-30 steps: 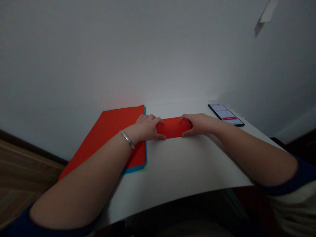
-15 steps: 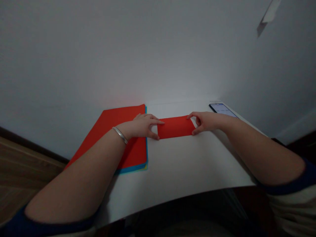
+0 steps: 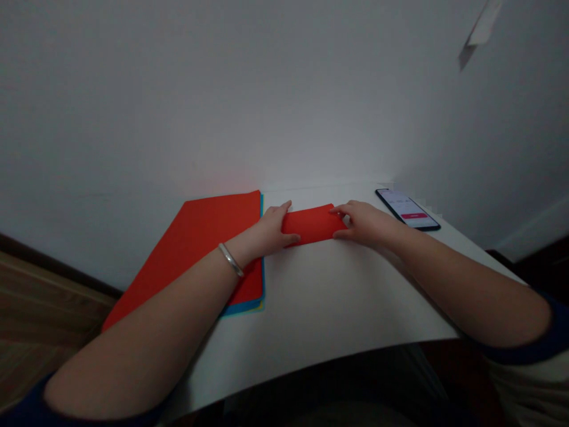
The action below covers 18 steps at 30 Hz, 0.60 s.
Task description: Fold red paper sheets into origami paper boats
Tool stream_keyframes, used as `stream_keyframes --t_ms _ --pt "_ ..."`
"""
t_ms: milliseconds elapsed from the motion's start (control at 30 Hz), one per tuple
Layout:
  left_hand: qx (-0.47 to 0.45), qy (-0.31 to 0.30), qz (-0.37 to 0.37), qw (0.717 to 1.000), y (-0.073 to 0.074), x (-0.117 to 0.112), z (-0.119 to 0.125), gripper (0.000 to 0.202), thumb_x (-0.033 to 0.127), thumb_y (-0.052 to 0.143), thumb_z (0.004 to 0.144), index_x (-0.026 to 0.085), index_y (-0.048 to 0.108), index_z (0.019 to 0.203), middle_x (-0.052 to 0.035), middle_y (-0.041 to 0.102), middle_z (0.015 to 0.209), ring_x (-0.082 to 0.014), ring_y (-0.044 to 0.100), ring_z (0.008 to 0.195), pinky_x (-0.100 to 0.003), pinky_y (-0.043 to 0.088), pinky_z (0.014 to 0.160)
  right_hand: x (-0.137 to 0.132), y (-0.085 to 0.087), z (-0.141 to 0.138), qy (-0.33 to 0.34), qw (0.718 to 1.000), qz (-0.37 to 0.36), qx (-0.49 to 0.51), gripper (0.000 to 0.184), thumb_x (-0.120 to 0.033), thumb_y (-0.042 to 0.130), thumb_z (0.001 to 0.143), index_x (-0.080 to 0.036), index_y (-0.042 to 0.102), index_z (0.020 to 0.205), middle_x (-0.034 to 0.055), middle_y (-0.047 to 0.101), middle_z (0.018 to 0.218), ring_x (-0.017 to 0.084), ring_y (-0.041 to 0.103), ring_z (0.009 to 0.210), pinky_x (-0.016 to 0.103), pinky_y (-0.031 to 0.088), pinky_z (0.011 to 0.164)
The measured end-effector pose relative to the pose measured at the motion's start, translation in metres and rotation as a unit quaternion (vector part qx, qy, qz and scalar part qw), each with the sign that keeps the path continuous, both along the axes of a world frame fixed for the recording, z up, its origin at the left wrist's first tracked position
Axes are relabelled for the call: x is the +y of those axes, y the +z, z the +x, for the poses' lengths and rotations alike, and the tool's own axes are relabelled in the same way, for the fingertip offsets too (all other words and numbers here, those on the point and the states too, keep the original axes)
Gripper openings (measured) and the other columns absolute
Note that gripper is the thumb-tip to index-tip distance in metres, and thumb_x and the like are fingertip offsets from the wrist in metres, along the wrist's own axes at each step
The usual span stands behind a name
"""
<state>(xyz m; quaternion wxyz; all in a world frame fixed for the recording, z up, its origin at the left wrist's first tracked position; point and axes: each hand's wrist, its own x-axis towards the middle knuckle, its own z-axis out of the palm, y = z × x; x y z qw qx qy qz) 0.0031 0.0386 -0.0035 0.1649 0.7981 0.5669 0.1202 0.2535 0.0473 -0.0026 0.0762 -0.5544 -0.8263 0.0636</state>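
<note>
From my end I see both hands closed on the folded red paper (image 3: pixel 312 224), which lies just to the right of the stack of coloured sheets (image 3: pixel 208 237), close to the stack's far right corner. The left hand (image 3: pixel 269 228) reaches across the stack's right edge and pinches the paper's left end, with the thumb on the near side and the fingers curled round the far side. The right hand (image 3: pixel 362 220) grips the opposite end, the one farther from the stack. Its fingers are narrow and bent over the top edge, and its thumb is tucked under the near edge. The paper looks bowed upward along its length. The light is dim, so I cannot tell whether its near edge touches the table (image 3: pixel 320 296) or is lifted slightly clear.

A silver bangle (image 3: pixel 231 260) sits on the left wrist, over the stack's near right part. The top sheet of the stack is red, with blue and yellow edges showing below it at the near right corner. A phone (image 3: pixel 406 209) lies face up with its screen lit, well to the right of the stack and beyond the right hand, apart from it. A plain pale wall (image 3: pixel 267 89) rises directly behind the stack.
</note>
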Motion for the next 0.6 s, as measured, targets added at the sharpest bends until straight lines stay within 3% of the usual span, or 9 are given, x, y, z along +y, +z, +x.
stream_keyframes --t_ms 133,267,367,467,600 --pt "-0.118 0.074 0.014 0.990 0.002 -0.001 0.004 0.090 0.028 0.066 0.079 0.017 0.020 0.155 -0.0210 0.040 0.149 -0.0295 0.052 0.127 -0.041 0.046 0.104 0.003 -0.006 -0.001 0.007 1.000 0.021 0.018 0.064 -0.049 0.070 0.076 -0.015 0.061 0.130 0.0181 0.062 0.123 0.032 0.058 0.111 0.044 0.045 0.098" --pt "-0.267 0.142 -0.032 0.953 0.008 -0.004 0.008 0.100 0.018 0.059 0.084 0.022 -0.009 0.157 -0.0233 0.033 0.154 -0.0244 0.064 0.106 -0.037 0.055 0.086 0.006 -0.012 -0.001 -0.002 0.997 0.050 0.062 0.081 -0.049 0.073 0.072 -0.016 0.048 0.143 0.0175 0.059 0.133 0.034 0.056 0.117 0.045 0.044 0.100" --pt "-0.381 0.135 -0.087 0.910 0.012 -0.008 0.013 0.103 0.015 0.055 0.086 0.024 -0.023 0.153 -0.0228 0.029 0.157 -0.0226 0.063 0.113 -0.034 0.056 0.088 0.005 -0.015 -0.002 -0.021 0.992 0.047 0.111 0.101 -0.047 0.076 0.070 -0.021 0.026 0.154 0.0148 0.062 0.131 0.031 0.061 0.108 0.041 0.049 0.090" --pt "-0.473 0.142 -0.142 0.858 0.013 -0.012 0.019 0.104 0.015 0.054 0.085 0.021 -0.025 0.152 -0.0209 0.037 0.153 -0.0223 0.063 0.115 -0.034 0.056 0.089 0.001 -0.013 -0.004 -0.067 0.990 0.039 0.117 0.112 -0.047 0.075 0.070 -0.021 0.010 0.158 0.0139 0.068 0.122 0.030 0.065 0.098 0.037 0.049 0.076" --pt "-0.467 0.127 -0.167 0.859 0.017 -0.018 0.023 0.096 0.024 0.049 0.092 0.018 -0.027 0.151 -0.0191 0.043 0.150 -0.0232 0.060 0.122 -0.037 0.055 0.094 -0.004 -0.008 -0.008 -0.092 0.986 0.058 0.124 0.106 -0.042 0.072 0.073 -0.020 0.010 0.157 0.0120 0.072 0.111 0.027 0.067 0.086 0.033 0.045 0.066"
